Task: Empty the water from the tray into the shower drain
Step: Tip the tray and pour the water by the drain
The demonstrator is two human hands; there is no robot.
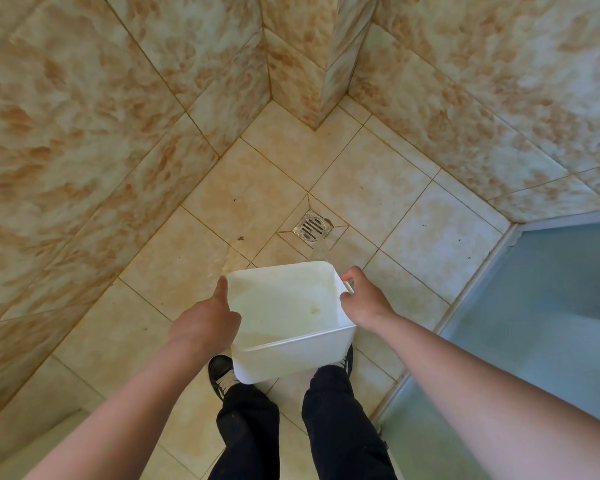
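I hold a white rectangular plastic tray (291,358) over the shower floor, tipped away from me. My left hand (208,320) grips its left wall with the thumb along the rim. My right hand (362,297) grips the right rim. A thin stream of water (321,251) runs off the tray's far right corner toward the round metal shower drain (312,227) set in the beige floor tiles just beyond. A little water with yellowish stains lies inside the tray.
Marbled tan tiled walls (84,133) close in on the left and at the back, with a jutting tiled corner (312,81). A frosted glass shower panel (534,323) stands at the right. My dark trousers and shoes (222,372) are under the tray.
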